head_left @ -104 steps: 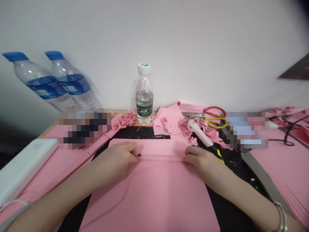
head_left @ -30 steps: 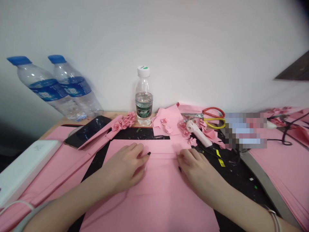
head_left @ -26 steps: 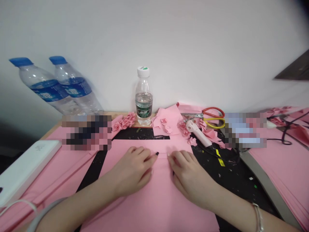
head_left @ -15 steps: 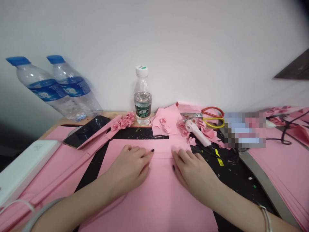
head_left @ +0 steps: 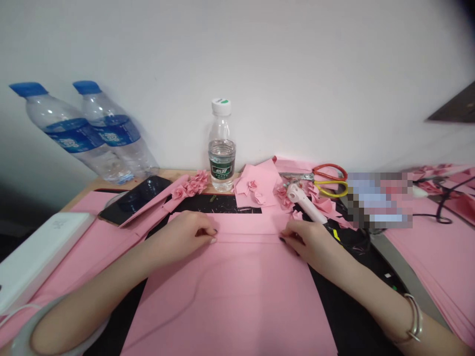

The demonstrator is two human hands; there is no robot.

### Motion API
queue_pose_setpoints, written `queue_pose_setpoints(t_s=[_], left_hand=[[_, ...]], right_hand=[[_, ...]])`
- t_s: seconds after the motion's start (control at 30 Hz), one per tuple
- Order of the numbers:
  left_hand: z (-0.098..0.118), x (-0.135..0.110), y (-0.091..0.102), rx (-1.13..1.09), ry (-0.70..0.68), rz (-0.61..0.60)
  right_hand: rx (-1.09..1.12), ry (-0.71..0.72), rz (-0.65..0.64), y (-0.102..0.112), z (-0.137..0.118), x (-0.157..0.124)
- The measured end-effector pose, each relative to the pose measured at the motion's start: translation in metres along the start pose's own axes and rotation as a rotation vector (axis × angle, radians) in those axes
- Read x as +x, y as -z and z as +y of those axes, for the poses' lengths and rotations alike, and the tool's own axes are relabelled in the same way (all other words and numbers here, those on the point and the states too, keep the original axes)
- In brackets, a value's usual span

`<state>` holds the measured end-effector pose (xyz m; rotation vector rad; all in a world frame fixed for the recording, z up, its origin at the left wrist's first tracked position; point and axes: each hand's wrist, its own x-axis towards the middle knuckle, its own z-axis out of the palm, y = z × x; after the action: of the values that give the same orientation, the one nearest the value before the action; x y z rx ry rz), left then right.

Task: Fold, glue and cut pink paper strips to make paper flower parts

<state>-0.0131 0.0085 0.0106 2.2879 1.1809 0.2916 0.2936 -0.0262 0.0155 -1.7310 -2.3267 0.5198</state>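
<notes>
A large pink paper sheet [head_left: 237,291] lies on the black cutting mat [head_left: 218,203] in front of me, with a narrow strip folded over at its far edge. My left hand [head_left: 185,235] rests on the left part of that fold, fingers curled and pinching the paper's folded edge. My right hand [head_left: 308,238] sits at the fold's right end, fingertips pressed together on the same edge. Both forearms lie across the sheet.
A small water bottle [head_left: 221,146] stands at the wall, two larger bottles [head_left: 96,131] lean at the left. A phone [head_left: 135,198], white box [head_left: 39,254], paper roses [head_left: 191,185], a pink glue gun [head_left: 306,203], scissors [head_left: 328,179] and pink sheets [head_left: 438,247] lie around.
Both hands slid apart along the fold from its middle to its two ends, and went from lying flat on the paper to pinching the folded edge.
</notes>
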Motion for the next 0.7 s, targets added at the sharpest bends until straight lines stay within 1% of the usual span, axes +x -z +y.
queue_pose_setpoints(t_s=[0.07, 0.13, 0.3, 0.4, 0.53, 0.63, 0.7], left_hand=[[-0.003, 0.002, 0.001, -0.077, 0.060, -0.021], [-0.002, 0.002, 0.002, -0.136, 0.099, -0.016], [0.002, 0.002, 0.003, -0.152, 0.123, -0.018], [0.002, 0.001, 0.003, -0.139, 0.091, 0.006], [0.003, -0.003, 0.003, -0.091, 0.007, 0.032], [0.008, -0.007, 0.003, -0.041, -0.039, -0.008], [0.011, -0.009, 0.004, -0.016, -0.043, -0.055]], right_hand=[[0.105, -0.002, 0.000, 0.000, 0.006, 0.003], [0.145, 0.022, 0.004, -0.001, 0.010, 0.004], [0.194, 0.053, 0.003, 0.000, 0.015, 0.008], [0.186, 0.063, 0.011, 0.003, 0.013, 0.006], [0.103, 0.074, 0.000, 0.007, 0.006, 0.000], [0.038, 0.105, -0.044, 0.009, 0.001, -0.005], [0.035, 0.128, -0.096, 0.009, -0.002, -0.007]])
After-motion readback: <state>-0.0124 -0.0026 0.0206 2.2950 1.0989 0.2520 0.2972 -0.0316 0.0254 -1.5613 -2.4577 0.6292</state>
